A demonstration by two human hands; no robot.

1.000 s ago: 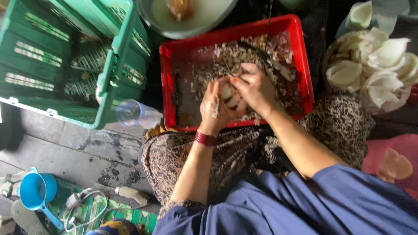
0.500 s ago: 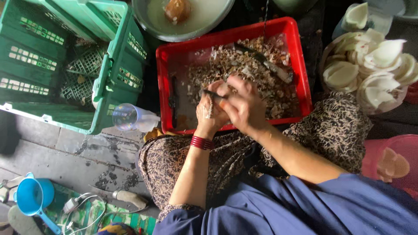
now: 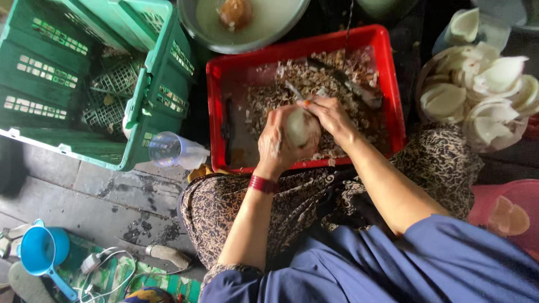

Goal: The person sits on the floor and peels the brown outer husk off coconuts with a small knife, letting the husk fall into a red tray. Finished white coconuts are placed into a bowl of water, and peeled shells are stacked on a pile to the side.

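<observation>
Seated person, both hands over the red crate (image 3: 216,112), which sits on the floor against the knees. Left hand (image 3: 278,147) closed round a pale, rounded coconut piece (image 3: 300,128), cupping it from the near side; piece is held over the crate's near edge, approx. mid-length, prob. so parings drop inside. Right hand (image 3: 331,115) closed on the same piece from the far side w/ fingers curled over its top; a thin blade-like tool (image 3: 293,90) projects past the fingertips, but whether that hand grips it cannot be told. Crate floor carries a layer of brown-and-white shavings (image 3: 337,73), thickest toward the far right corner; a dark knife-like item (image 3: 226,126) lies along the left wall, apart from the hands. Beyond the crate's far left corner: metal basin (image 3: 292,19) w/ cloudy water and one brown husked nut (image 3: 234,12). Right of the crate: heap of white shell-shaped pieces (image 3: 483,95), within arm's reach. Left: green crates (image 3: 151,101), nested and tilted, w/ a clear plastic cup (image 3: 168,149) on its side at their near corner. Blue scoop (image 3: 42,249) at the floor's near left.
</observation>
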